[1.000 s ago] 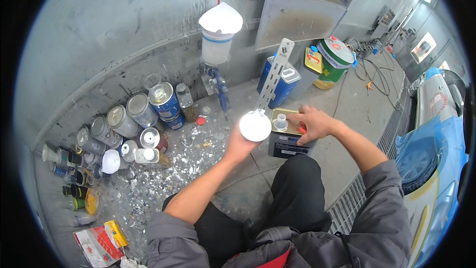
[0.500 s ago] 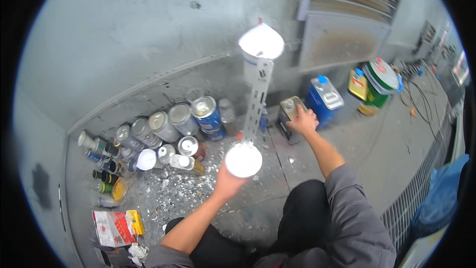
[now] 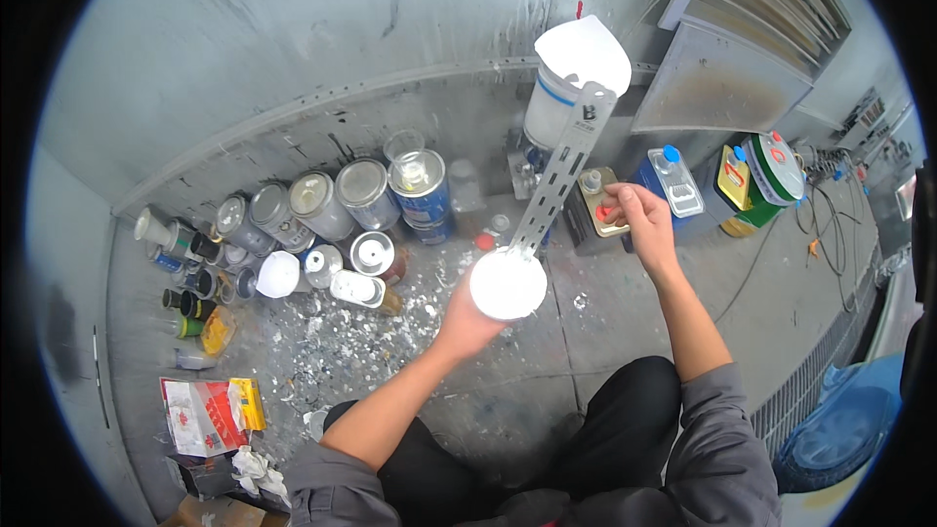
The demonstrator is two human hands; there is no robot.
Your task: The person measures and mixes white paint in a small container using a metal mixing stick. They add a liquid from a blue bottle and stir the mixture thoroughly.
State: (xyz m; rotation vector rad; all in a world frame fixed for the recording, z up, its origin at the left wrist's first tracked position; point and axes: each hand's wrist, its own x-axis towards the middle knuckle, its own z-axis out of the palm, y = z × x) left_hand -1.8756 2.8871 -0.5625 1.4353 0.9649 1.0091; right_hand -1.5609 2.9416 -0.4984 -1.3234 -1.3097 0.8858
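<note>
My left hand (image 3: 468, 320) grips a white-filled cup (image 3: 508, 283) from below and the side, at lower centre. A perforated metal mixing stick (image 3: 552, 179) stands tilted in the cup, leaning away to the upper right. My right hand (image 3: 644, 224) is raised beside and partly over a dark tin with a gold top (image 3: 591, 220), near its red handle, with fingers loosely bent and apparently holding nothing. The tin stands against the wall, beside a blue jerrycan (image 3: 673, 185). Behind the stick, a container topped by a white paper funnel (image 3: 576, 49) sits on a wall-mounted stand.
Many paint cans (image 3: 363, 185) and cups crowd along the wall at left, on a paint-spattered floor (image 3: 332, 342). A green drum (image 3: 771, 176), hoses (image 3: 837, 239) and a floor grate (image 3: 800, 381) are right; a blue plastic-covered wheel (image 3: 839, 420) lies beyond. A red-and-white carton (image 3: 200, 420) is lower left.
My right hand and the dark tin have moved away from me toward the wall, beside the blue jerrycans; the hand has since lifted slightly. My view has shifted, with my left hand still holding the cup.
</note>
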